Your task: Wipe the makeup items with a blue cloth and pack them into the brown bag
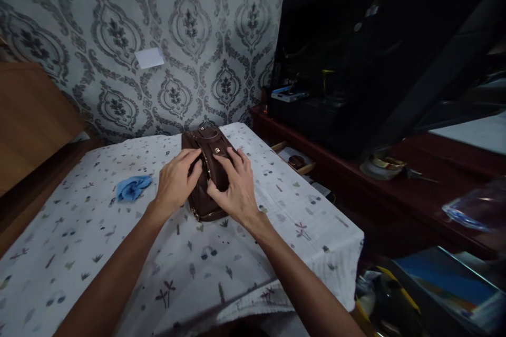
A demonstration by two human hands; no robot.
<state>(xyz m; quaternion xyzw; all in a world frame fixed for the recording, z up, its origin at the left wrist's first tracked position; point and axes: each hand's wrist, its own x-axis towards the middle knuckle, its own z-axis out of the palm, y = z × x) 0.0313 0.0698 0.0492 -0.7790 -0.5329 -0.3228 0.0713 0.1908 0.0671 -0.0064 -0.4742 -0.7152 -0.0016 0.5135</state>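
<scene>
A dark brown leather handbag [209,205] lies on the cloth-covered table, with a short handle and gold-coloured fittings on its far part. Along its middle runs a zipper with metal teeth. My left hand [176,176] grips the bag at the left side of the zipper, fingers curled and thumb near the edge. On the other side, my right hand [239,184] holds the bag, its thumb by the zipper's near part and its fingers over the right side. The bag's inside is dark and cannot be made out.
A crumpled blue cloth [133,188] lies on the patterned white tablecloth [221,279], left of the bag. To the right, a dark red cabinet [415,189] carries a large black screen [375,63] and a roll of tape [385,163]. A small drawer [302,166] stands partly out.
</scene>
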